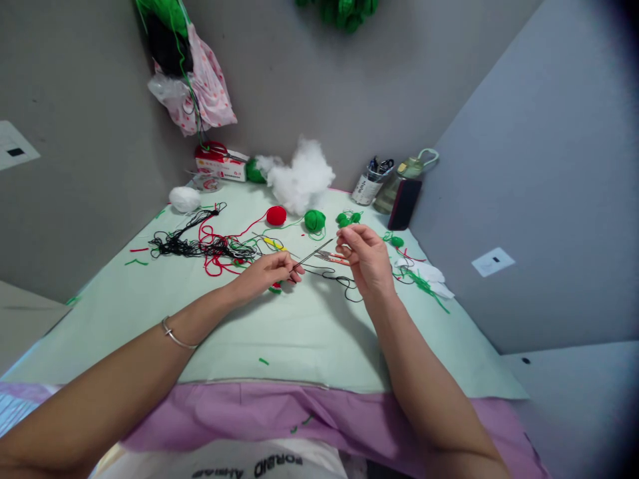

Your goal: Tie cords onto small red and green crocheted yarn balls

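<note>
Nearest edge: a purple cloth (239,412), soft and creased, hangs over the front of the table. Beyond it lies a pale green table cover (299,332), flat and matte, with short green yarn offcuts on it.

Left forearm: a thin metal bangle (176,336) sits on the wrist. The left hand (267,271) rests on the cover at centre, its fingers closed around the near end of a needle (314,253). The needle is a slim, straight, dark metal rod with a slight shine, and it slants away to the right. Just under this hand sits a small red and green crocheted piece (275,288), mostly hidden.

The right hand (367,258) is raised just right of the needle's far tip, with thumb and fingertips pinched together. Whether a strand lies between them is too fine to tell. A black thread (344,283) loops loosely on the cover between the two hands.

Middle distance, left: a loose tangle of black and red yarn (200,245). Behind the hands are a round red yarn ball (276,215) and a green yarn ball (314,219), both tightly wound.

Far edge: a white yarn ball (184,198) at left, a fluffy white heap of stuffing (302,176) at centre, and a cylindrical tin of tools (367,186) at right with a dark phone (403,203) beside it. A pink spotted bag (204,86) hangs on the grey wall.
</note>
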`<state>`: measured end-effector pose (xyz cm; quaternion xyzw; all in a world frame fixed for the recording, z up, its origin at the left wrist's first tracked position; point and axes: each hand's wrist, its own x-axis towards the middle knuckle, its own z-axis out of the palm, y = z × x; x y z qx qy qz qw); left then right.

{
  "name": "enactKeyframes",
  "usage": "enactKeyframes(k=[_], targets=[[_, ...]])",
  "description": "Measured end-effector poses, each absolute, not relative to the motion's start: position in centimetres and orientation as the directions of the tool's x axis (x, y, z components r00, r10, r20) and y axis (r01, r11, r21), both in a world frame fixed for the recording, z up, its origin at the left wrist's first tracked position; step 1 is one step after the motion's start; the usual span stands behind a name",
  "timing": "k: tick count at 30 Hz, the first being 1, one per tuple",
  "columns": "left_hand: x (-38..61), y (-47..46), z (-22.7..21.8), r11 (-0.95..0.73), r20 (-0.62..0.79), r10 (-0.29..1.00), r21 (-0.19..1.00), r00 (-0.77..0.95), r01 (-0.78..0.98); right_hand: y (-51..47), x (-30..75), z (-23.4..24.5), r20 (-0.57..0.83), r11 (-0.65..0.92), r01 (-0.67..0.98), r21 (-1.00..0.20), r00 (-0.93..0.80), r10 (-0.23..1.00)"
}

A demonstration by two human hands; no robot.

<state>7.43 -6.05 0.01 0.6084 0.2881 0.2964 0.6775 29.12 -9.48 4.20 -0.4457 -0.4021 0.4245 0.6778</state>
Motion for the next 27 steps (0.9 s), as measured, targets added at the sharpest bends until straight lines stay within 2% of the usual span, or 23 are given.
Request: enactKeyframes(k=[6,14,18,22,24,27], targets=[[7.3,-6.3,0.4,0.062,-0.053,0.741,0.998,0.669,0.01,-8.9,31.1,4.5,0.155,0.303,-0.292,-0.907,0.436,0.886],[7.1,-6.1,0.0,0.019,-0.047,0.649,0.999,0.759,0.045,-8.6,32.9,4.6,0.134,0.328,-0.366,-0.871,0.464,0.876],[6.8,-5.7,0.5,-0.018,-0.014,0.727,0.999,0.687,0.039,-8.8,32.6,4.9,0.074,0.265,-0.412,-0.872,0.423,0.903],[5.9,-4.7,1.7,-0.07,0.081,0.868,0.997,0.489,-0.042,-9.1,32.1,5.3,0.023,0.16,-0.4,-0.902,0.326,0.945],[5.4,-4.2,2.2,-0.097,0.108,0.902,0.994,0.418,-0.048,-9.1,32.0,5.5,0.031,0.157,-0.388,-0.908,0.31,0.95],[4.7,-3.7,2.1,-0.123,0.077,0.849,0.991,0.522,0.053,-9.2,32.2,5.6,0.103,0.229,-0.337,-0.913,0.352,0.93]])
